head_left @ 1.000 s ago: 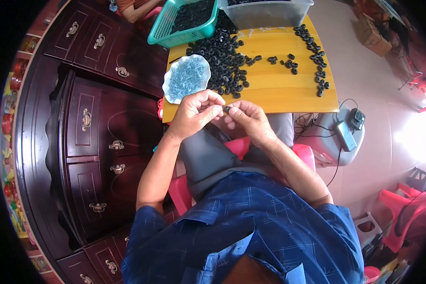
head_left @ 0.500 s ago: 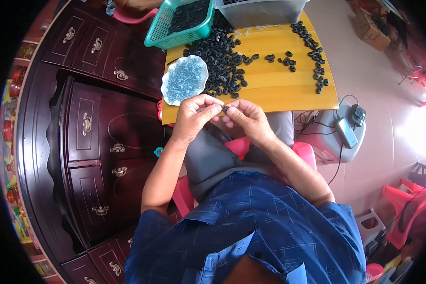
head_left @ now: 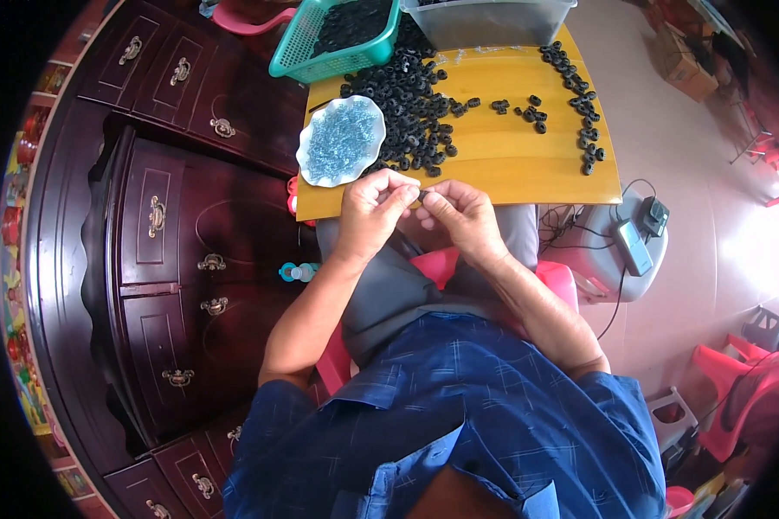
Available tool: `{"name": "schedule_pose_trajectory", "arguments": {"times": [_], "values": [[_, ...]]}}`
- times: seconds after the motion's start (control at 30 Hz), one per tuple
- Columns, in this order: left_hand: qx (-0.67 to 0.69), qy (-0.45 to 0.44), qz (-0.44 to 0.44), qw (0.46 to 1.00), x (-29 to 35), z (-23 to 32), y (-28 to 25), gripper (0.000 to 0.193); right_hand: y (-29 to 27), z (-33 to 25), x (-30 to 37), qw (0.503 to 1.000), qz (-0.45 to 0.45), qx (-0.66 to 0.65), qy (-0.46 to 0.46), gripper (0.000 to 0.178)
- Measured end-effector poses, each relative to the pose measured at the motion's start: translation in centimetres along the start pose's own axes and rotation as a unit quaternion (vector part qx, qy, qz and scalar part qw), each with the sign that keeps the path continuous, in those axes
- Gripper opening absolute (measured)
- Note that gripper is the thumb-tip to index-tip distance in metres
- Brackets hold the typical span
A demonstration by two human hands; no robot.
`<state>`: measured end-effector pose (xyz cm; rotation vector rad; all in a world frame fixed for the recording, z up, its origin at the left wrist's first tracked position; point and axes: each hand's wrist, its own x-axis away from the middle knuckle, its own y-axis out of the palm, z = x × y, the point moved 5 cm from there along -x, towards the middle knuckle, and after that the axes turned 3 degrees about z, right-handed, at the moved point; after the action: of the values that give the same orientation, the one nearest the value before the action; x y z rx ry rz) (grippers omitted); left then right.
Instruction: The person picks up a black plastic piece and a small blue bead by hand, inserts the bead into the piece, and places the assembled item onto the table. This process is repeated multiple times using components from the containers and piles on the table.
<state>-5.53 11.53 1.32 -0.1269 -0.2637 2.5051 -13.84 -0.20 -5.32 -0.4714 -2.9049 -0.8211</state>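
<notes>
My left hand point(head_left: 374, 214) and my right hand point(head_left: 466, 221) meet over my lap, just off the near edge of the yellow table point(head_left: 493, 177). Between the right thumb and fingers is a small black part point(head_left: 422, 196), mostly covered by the fingertips. The left thumb and forefinger are pinched against it; whatever else they hold is too small to make out. Beyond the left hand stands a scalloped white dish point(head_left: 305, 154) of tiny clear bluish pieces point(head_left: 342, 140). Next to it spreads a heap of black ring-like parts point(head_left: 407, 117).
A green basket point(head_left: 333, 65) and a grey plastic bin point(head_left: 493, 26), both with black pieces, stand at the far side. More black parts line the table's right point(head_left: 587, 121). A dark wooden cabinet point(head_left: 156, 225) borders the left; a stool with wired devices point(head_left: 636, 246) stands right.
Both hands have shifted slightly to the right, still together around the small black part. The view has moved a little; table things otherwise look the same.
</notes>
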Motion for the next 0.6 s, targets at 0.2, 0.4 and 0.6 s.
{"name": "schedule_pose_trajectory", "arguments": {"times": [0.2, 0.4, 0.6], "values": [[0.04, -0.019, 0.007, 0.999, -0.5, -1.2, 0.1, 0.01, 0.1, 0.1, 0.0, 0.997, 0.032, 0.031, -0.065, 0.014], [0.101, -0.065, -0.003, 0.993, -0.7, -2.4, 0.9, 0.011, -0.4, -0.1, -0.1, 0.993, 0.061, 0.077, -0.073, 0.012], [-0.146, 0.172, 0.086, 0.97, 0.2, 1.0, 1.4, 0.011, -0.2, -0.6, 0.1, 0.997, 0.049, -0.039, -0.038, 0.013]]}}
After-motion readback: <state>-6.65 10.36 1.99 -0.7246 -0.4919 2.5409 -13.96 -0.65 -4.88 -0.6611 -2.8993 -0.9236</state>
